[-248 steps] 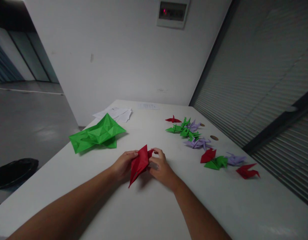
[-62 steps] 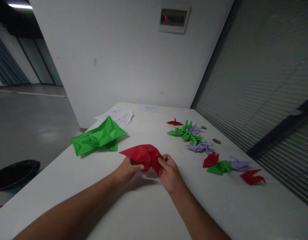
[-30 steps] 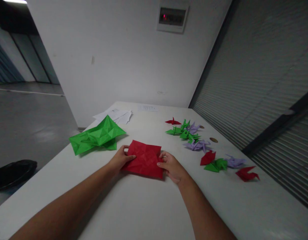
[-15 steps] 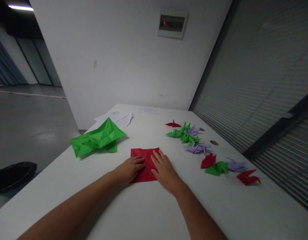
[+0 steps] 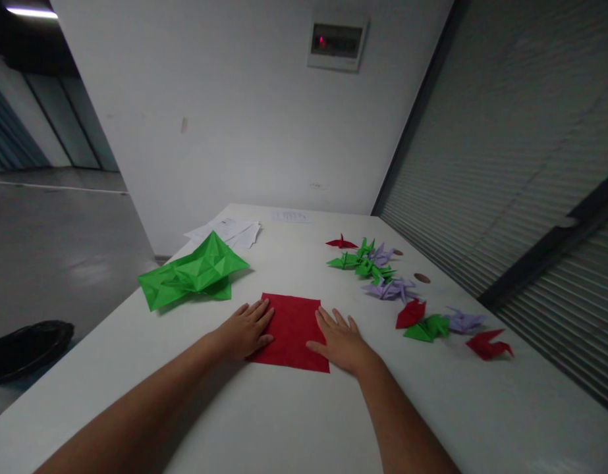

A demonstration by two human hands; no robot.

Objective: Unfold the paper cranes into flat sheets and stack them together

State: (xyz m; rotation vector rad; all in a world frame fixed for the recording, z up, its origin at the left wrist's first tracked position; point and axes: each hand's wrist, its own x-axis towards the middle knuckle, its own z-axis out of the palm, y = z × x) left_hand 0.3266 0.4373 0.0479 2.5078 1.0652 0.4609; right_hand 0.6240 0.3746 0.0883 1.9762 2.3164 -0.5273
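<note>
A square sheet of red paper (image 5: 294, 332) lies flat on the white table (image 5: 278, 421) in front of me. My left hand (image 5: 248, 329) rests on its left edge, fingers spread with the tips on the paper. On the opposite side, my right hand (image 5: 342, 340) lies with fingers apart, its thumb and fingertips touching the right edge. Neither hand grips anything. Creased green paper sheets (image 5: 197, 270) sit beyond my left hand, partly raised off the table.
To the right are green folded cranes (image 5: 367, 266), purple folded cranes (image 5: 392, 288) and a red folded crane (image 5: 489, 344). White printed sheets (image 5: 229, 230) lie at the far left. A black-lined bin (image 5: 29, 349) stands left of the table. Blinds (image 5: 521, 184) border the right side.
The red paper now lies flatter and turned slightly, with more of it showing. My hands have moved apart, the left to the left and the right to the right, onto its edges.
</note>
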